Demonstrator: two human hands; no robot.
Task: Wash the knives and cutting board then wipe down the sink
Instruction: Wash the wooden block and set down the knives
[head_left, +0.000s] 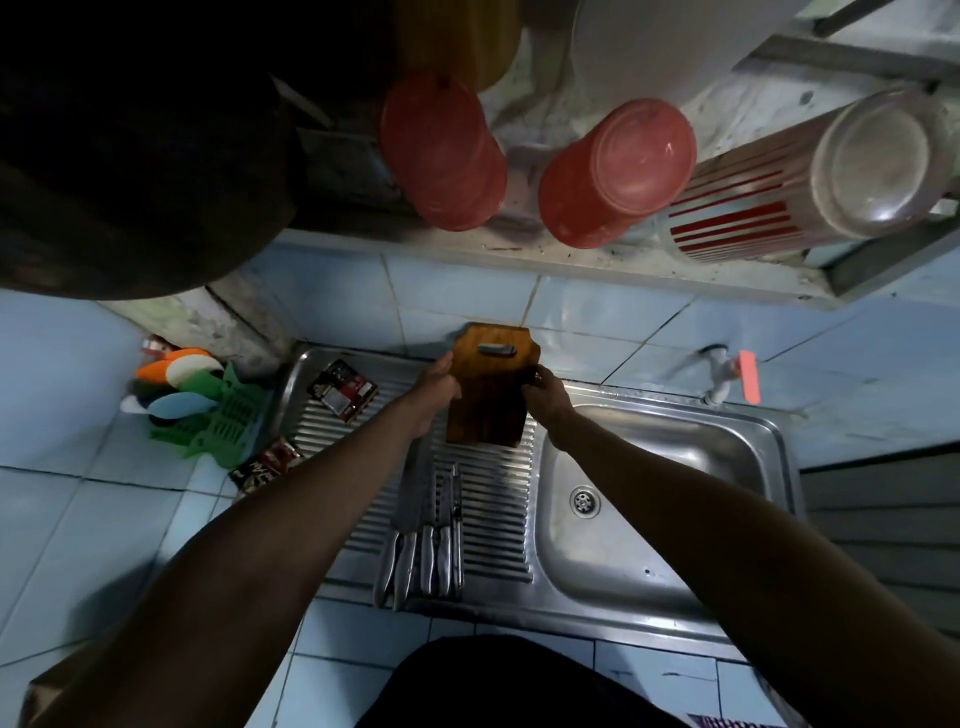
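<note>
A brown wooden cutting board with a metal handle stands upright at the back of the ribbed drainboard, leaning toward the tiled wall. My left hand grips its left edge and my right hand grips its right edge. Several steel knives lie side by side on the drainboard, handles toward me. The steel sink basin with its drain lies to the right.
A white tap with an orange handle juts from the wall at right. A green rack with sponges and packets sit at left. Red cups and a striped glass hang on a shelf overhead.
</note>
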